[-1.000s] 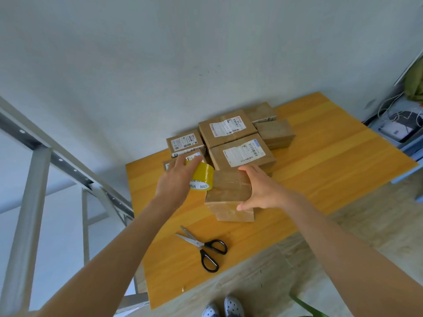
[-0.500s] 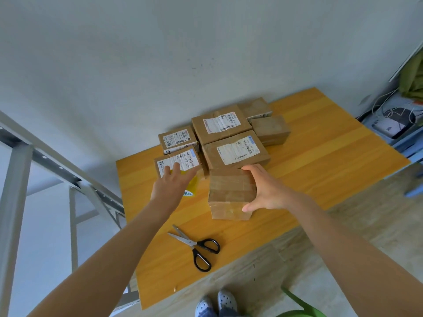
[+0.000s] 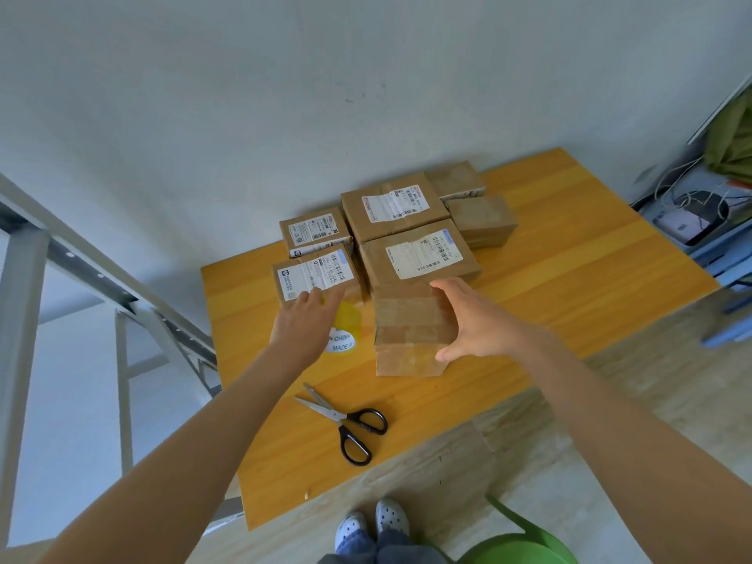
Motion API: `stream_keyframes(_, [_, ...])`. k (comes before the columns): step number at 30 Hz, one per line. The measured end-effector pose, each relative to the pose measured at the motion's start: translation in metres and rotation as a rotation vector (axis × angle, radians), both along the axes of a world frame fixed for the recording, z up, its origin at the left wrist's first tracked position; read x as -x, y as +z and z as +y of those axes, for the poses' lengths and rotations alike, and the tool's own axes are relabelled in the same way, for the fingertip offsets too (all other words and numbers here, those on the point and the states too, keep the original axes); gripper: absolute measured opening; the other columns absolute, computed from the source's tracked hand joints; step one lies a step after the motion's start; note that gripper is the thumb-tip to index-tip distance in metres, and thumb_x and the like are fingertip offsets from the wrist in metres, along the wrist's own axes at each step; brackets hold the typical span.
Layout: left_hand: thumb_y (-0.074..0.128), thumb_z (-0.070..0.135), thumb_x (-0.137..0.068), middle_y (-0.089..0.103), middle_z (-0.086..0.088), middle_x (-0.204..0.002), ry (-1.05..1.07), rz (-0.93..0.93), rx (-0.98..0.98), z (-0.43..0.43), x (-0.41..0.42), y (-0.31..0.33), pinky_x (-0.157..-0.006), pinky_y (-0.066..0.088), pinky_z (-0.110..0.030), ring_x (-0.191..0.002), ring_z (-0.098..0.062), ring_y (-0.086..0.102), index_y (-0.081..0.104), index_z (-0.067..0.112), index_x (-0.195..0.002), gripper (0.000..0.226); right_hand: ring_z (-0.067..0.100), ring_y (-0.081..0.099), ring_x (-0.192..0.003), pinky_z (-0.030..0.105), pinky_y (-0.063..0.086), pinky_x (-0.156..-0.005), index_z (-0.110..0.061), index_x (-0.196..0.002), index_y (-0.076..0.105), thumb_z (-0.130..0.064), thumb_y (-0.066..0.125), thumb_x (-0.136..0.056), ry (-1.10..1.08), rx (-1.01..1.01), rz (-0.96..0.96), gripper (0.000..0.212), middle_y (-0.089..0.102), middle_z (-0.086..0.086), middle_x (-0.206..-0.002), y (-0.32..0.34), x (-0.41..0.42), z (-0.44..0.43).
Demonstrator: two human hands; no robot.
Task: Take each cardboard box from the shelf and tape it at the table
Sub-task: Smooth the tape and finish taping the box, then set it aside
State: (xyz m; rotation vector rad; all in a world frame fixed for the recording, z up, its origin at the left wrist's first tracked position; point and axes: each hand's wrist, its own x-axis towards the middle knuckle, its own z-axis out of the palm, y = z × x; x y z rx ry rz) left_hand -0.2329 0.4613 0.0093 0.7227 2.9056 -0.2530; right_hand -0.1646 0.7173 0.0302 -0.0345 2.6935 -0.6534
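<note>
A plain cardboard box with clear tape across its top stands on the wooden table, in front of the stacked boxes. My right hand grips its right side, with the fingers over the far top edge and the thumb at the near edge. A yellow tape roll lies flat on the table just left of that box, its white label facing up. My left hand lies over the roll's left part with its fingers stretched out, and the fingertips reach a labelled box.
Several taped boxes with shipping labels are grouped at the table's back by the wall. Black-handled scissors lie open near the front edge. A grey metal shelf frame stands at the left, a green chair by my feet, and a blue rack at the right.
My left hand brought the tape roll down from beside the box top and laid it flat on the table. My right hand stayed on the plain box.
</note>
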Motion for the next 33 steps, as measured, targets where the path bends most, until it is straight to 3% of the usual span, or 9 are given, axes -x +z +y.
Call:
stream_keyframes(4, [0.05, -0.001, -0.09, 0.05, -0.005, -0.126, 0.004, -0.165, -0.252, -0.007, 0.006, 0.006, -0.086, 0.045, -0.034, -0.113, -0.025, 0.051, 0.038, 0.023, -0.139, 0.056, 0.024, 0.013, -0.148, 0.043, 0.016, -0.12, -0.018, -0.154, 0.007, -0.039, 0.083, -0.069, 0.048, -0.181, 0.015, 0.116, 0.011, -0.001, -0.161, 0.002, 0.002, -0.002])
stream_keyframes(6, [0.058, 0.006, -0.089, 0.05, -0.004, -0.125, 0.002, -0.266, -0.344, -0.011, 0.009, 0.008, -0.085, 0.043, -0.032, -0.115, -0.024, 0.048, 0.044, 0.024, -0.136, 0.053, 0.022, 0.001, -0.15, 0.042, 0.006, -0.121, -0.015, -0.155, 0.002, -0.035, 0.081, -0.074, 0.048, -0.245, 0.027, 0.115, 0.002, 0.002, -0.163, 0.002, 0.001, -0.006])
stream_keyframes(10, [0.075, 0.026, -0.081, 0.05, -0.002, -0.124, 0.002, -0.355, -0.429, -0.015, 0.007, 0.015, -0.087, 0.037, -0.029, -0.116, -0.021, 0.045, 0.047, 0.027, -0.134, 0.061, 0.023, -0.003, -0.15, 0.04, 0.003, -0.12, -0.015, -0.155, 0.003, -0.029, 0.08, -0.076, 0.056, -0.313, 0.16, 0.111, -0.005, 0.004, -0.163, -0.001, -0.01, -0.02])
stream_keyframes(12, [0.078, 0.028, -0.079, 0.05, -0.001, -0.126, -0.014, -0.368, -0.457, -0.016, 0.005, 0.018, -0.086, 0.035, -0.027, -0.118, -0.021, 0.044, 0.047, 0.029, -0.135, 0.064, 0.025, 0.006, -0.149, 0.039, 0.004, -0.118, -0.015, -0.154, 0.014, -0.032, 0.079, -0.074, 0.123, -0.339, 0.329, 0.104, 0.001, 0.007, -0.162, -0.007, -0.023, -0.031])
stream_keyframes(16, [0.078, 0.037, -0.076, 0.051, 0.0, -0.13, -0.063, -0.364, -0.459, -0.016, 0.003, 0.021, -0.094, 0.034, -0.031, -0.124, -0.021, 0.042, 0.048, 0.032, -0.136, 0.067, 0.028, 0.051, -0.126, 0.045, 0.043, -0.106, -0.007, -0.131, 0.051, -0.027, 0.078, -0.074, 0.252, -0.247, 0.618, 0.066, 0.047, 0.015, -0.141, -0.029, -0.052, -0.064])
stream_keyframes(18, [0.078, 0.042, -0.075, 0.052, 0.001, -0.129, -0.071, -0.364, -0.451, -0.016, 0.004, 0.021, -0.097, 0.034, -0.033, -0.124, -0.021, 0.043, 0.049, 0.032, -0.135, 0.068, 0.027, 0.059, -0.115, 0.043, 0.052, -0.097, -0.005, -0.119, 0.061, -0.017, 0.077, -0.077, 0.283, -0.175, 0.686, 0.046, 0.057, 0.015, -0.129, -0.042, -0.063, -0.08])
stream_keyframes(23, [0.076, 0.045, -0.077, 0.05, -0.001, -0.129, -0.075, -0.344, -0.431, -0.014, 0.004, 0.016, -0.097, 0.036, -0.036, -0.123, -0.023, 0.044, 0.048, 0.033, -0.136, 0.066, 0.026, 0.057, -0.114, 0.035, 0.041, -0.1, -0.004, -0.103, 0.067, -0.004, 0.062, -0.08, 0.318, -0.178, 0.845, 0.023, 0.062, 0.015, -0.121, -0.072, -0.073, -0.107])
stream_keyframes(29, [0.068, 0.057, -0.078, 0.049, 0.002, -0.137, -0.105, -0.34, -0.398, -0.011, 0.01, 0.005, -0.104, 0.034, -0.041, -0.128, -0.022, 0.043, 0.046, 0.034, -0.138, 0.067, 0.024, 0.065, -0.086, 0.034, 0.053, -0.075, -0.008, -0.093, 0.065, -0.013, 0.076, -0.078, 0.25, -0.163, 0.483, 0.02, 0.062, 0.007, -0.096, -0.11, -0.081, -0.136])
stream_keyframes(33, [0.064, 0.055, -0.083, 0.051, 0.003, -0.134, -0.107, -0.333, -0.392, -0.008, 0.013, 0.001, -0.1, 0.039, -0.04, -0.123, -0.021, 0.047, 0.048, 0.035, -0.134, 0.057, 0.025, 0.054, -0.106, 0.034, 0.043, -0.089, -0.005, -0.115, 0.054, -0.027, 0.055, -0.099, 0.233, -0.203, 0.189, 0.028, 0.054, 0.009, -0.115, -0.121, -0.077, -0.149])
